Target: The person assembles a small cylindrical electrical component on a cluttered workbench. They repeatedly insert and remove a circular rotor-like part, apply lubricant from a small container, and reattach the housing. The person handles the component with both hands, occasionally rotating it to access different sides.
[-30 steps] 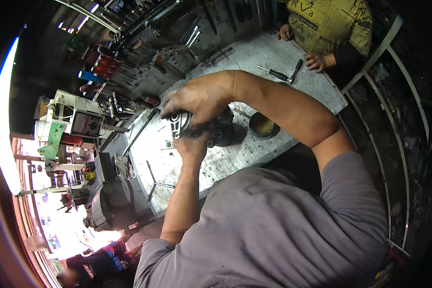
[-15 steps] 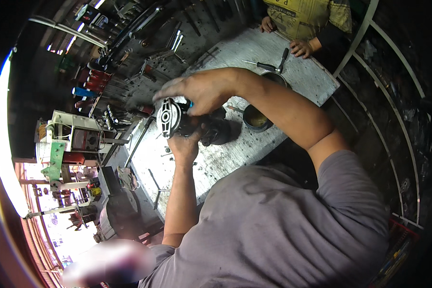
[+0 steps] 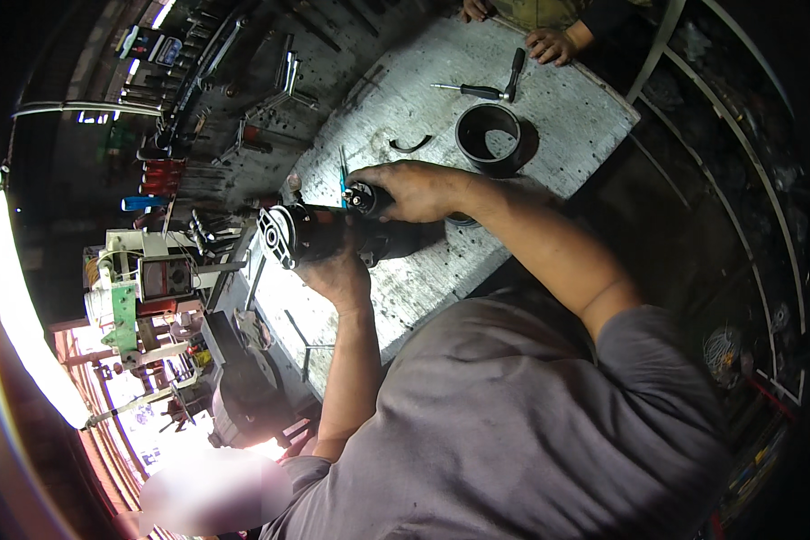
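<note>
A starter motor with a pale metal end housing [image 3: 276, 237] and a dark body is held over the bench. My left hand [image 3: 340, 277] is closed around its body from below, near the metal end. On its far side, my right hand [image 3: 418, 192] wraps its fingers round a black cylindrical part [image 3: 364, 197] with small metal terminals on its end; it sits against the motor, and whether the two are joined cannot be seen. Just beyond the right fingertips is a slim teal-handled tool [image 3: 343, 175]. The underside of the motor is hidden by my hands.
A black hollow cylinder [image 3: 488, 135] stands on the metal bench [image 3: 558, 135], near a curved dark strip [image 3: 411, 144]. Farther back lie a screwdriver [image 3: 479, 92] and a black-handled tool [image 3: 516, 72]. A three-armed wrench [image 3: 306, 346] lies left. Another person's hand [image 3: 551, 45] rests on the far edge.
My right hand has moved from above the metal end back to the black cylindrical part and closed on it. My left hand still holds the motor. The view has shifted, uncovering the hollow cylinder.
</note>
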{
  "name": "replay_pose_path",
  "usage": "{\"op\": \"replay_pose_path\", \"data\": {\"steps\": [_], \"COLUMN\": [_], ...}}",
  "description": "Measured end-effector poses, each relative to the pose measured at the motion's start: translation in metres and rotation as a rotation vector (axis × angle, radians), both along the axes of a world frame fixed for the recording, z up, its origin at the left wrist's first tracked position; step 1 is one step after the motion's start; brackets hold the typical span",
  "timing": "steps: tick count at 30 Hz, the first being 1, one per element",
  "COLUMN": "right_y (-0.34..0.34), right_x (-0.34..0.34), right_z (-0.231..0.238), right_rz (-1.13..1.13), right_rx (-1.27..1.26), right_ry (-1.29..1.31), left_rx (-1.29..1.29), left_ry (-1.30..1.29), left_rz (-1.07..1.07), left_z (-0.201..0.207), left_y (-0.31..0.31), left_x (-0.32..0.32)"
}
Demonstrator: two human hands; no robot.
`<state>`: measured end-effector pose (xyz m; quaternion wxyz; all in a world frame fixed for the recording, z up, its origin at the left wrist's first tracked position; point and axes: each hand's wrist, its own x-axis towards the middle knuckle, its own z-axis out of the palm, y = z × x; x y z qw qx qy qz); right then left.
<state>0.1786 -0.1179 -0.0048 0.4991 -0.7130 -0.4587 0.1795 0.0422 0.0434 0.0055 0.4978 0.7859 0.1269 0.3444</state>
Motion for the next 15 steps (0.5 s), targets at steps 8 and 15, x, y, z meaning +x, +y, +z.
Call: {"op": "replay_pose_path", "data": {"steps": [8,15], "right_y": [0.000,0.000], "right_x": [0.006,0.008], "right_z": [-0.001,0.002], "right_rz": [0.011,0.073], "right_rx": [0.042,-0.064], "right_ry": [-0.034,0.035], "left_rx": [0.308,-0.304], "left_ry": [0.048,0.161], "left_rz": [0.179,-0.390], "left_z": [-0.011,0.012], "left_y": [0.006,0.062], "left_x": [0.000,-0.023]}}
